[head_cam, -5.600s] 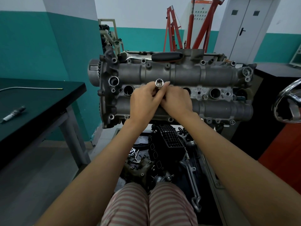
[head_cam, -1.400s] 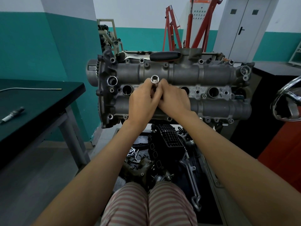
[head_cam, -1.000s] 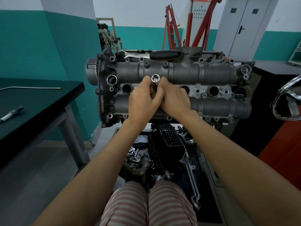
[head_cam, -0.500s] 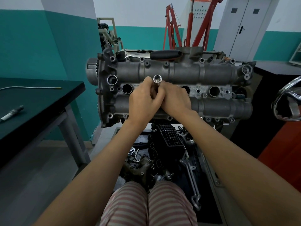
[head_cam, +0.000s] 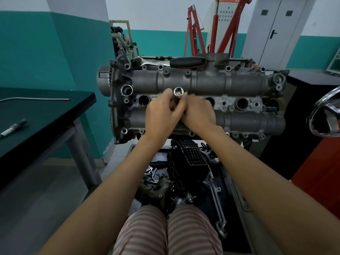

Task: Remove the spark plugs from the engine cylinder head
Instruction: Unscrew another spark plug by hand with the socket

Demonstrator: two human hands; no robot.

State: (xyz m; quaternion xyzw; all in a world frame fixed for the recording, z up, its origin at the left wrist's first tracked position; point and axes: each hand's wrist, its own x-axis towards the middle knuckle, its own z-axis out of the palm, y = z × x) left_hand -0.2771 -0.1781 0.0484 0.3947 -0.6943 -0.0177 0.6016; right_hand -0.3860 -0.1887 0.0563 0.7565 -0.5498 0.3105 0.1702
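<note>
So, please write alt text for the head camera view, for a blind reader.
Both hands, left and right, grip a socket standing in the cylinder head. A ratchet lies on top; a spark plug lies on the table.

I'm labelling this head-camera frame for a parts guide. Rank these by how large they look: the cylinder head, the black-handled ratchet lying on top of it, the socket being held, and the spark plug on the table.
1. cylinder head
2. ratchet
3. spark plug
4. socket, though both hands hide most of its length, so ranks 3 and 4 are unsure.
</note>
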